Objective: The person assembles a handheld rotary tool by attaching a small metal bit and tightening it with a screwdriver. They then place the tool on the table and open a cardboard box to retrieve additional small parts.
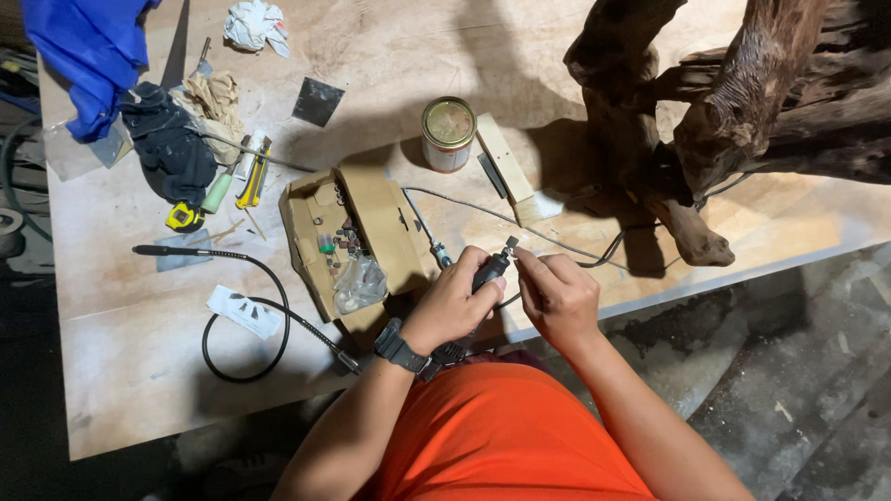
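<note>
Where the pale wooden table point(130, 362) meets a grey concrete floor point(817, 371), clutter lies about. Left hand point(452, 308) grips a small black rotary tool point(490, 272); right hand point(557, 295) fingers pinch its tip.

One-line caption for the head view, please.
Left hand grips a rotary tool while right hand fingers pinch its tip, beside an open cardboard box.
</note>
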